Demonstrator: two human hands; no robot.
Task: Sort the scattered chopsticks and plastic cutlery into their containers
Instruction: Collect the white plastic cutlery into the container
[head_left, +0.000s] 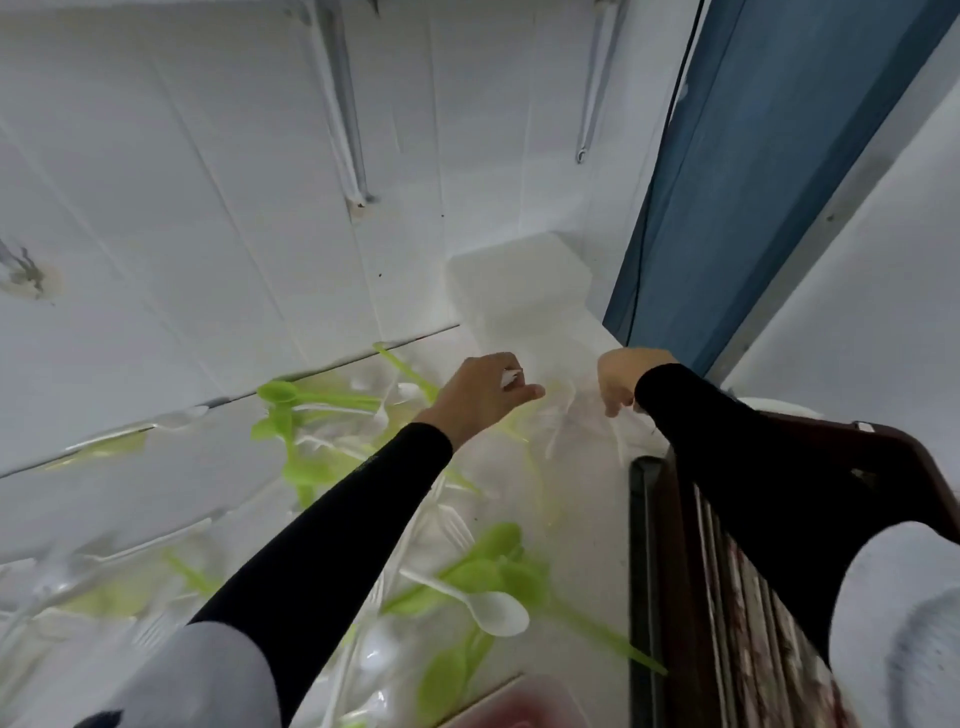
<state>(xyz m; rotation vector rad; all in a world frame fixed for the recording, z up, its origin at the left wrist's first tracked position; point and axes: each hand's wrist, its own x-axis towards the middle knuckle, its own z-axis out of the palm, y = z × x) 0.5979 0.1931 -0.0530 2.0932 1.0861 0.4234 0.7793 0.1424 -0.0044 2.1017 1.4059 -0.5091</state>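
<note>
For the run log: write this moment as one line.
phase: sorting | left hand: pinches white utensil | right hand: curled, grip unclear | spoons: scattered on counter

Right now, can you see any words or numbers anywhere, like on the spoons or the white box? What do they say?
No words, numbers or signs can be read anywhere in this picture.
A small grey mark on the left sleeve is too blurred to read.
The white spoon, green spoons and white box show no print.
</note>
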